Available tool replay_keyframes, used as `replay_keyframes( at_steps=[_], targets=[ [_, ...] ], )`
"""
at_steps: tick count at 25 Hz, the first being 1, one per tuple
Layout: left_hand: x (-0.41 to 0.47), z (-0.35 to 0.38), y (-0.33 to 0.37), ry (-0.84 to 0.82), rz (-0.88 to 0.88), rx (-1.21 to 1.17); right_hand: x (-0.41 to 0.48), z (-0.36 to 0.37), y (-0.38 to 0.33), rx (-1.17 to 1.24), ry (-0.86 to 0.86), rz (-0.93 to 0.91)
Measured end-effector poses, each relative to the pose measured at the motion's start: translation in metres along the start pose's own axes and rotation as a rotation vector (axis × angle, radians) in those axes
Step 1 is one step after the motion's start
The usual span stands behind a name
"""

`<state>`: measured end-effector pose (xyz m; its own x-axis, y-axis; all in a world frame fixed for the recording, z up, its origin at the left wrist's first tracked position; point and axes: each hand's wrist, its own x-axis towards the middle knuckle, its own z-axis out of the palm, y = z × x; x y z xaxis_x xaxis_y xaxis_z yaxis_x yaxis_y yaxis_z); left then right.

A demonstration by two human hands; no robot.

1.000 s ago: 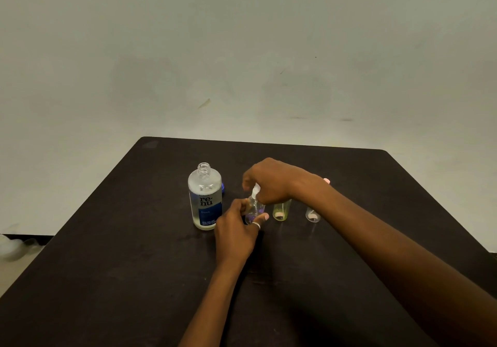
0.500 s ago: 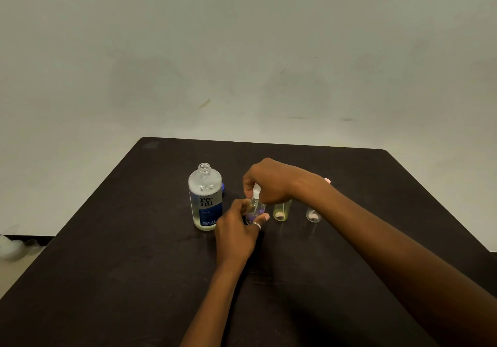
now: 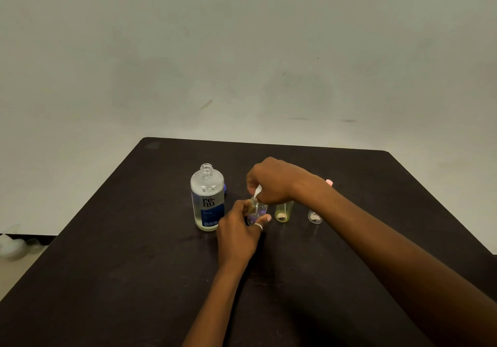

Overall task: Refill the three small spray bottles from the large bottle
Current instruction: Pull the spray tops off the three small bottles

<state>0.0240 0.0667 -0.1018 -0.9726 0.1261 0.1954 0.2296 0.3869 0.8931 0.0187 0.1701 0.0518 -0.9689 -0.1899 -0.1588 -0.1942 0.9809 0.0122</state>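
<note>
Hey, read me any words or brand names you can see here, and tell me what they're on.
"re-nu": on the blue label of the large bottle.
Smaller print lower on that label: too blurred to read.
Nothing else shows readable text.

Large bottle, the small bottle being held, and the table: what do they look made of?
Large bottle: likely clear plastic, glossy; see-through wall above and below a blue printed label, and the open neck is threaded. Small bottle in the left hand: clear purple-tinted plastic or glass, I can't tell which. Table: dark matt top, possibly wood or laminate; faint scuffs, no sharp reflections.
</note>
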Motion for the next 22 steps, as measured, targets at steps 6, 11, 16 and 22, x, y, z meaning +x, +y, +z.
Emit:
replay_keyframes(
  at_steps=[6, 11, 16, 22],
  targets=[
    [0.000, 0.000, 0.002, 0.001, 0.011, 0.001, 0.001, 0.002, 0.001, -0.048, 0.073, 0.064],
    [-0.001, 0.000, 0.001, 0.008, 0.009, 0.005, -0.003, 0.001, -0.005, -0.062, 0.061, 0.079],
    [-0.001, -0.001, 0.004, 0.018, -0.009, -0.008, -0.015, -0.031, -0.008, -0.120, 0.101, 0.094],
    [0.000, 0.000, 0.003, 0.022, -0.010, -0.012, -0.029, -0.084, -0.013, -0.178, 0.295, 0.181]
  ],
)
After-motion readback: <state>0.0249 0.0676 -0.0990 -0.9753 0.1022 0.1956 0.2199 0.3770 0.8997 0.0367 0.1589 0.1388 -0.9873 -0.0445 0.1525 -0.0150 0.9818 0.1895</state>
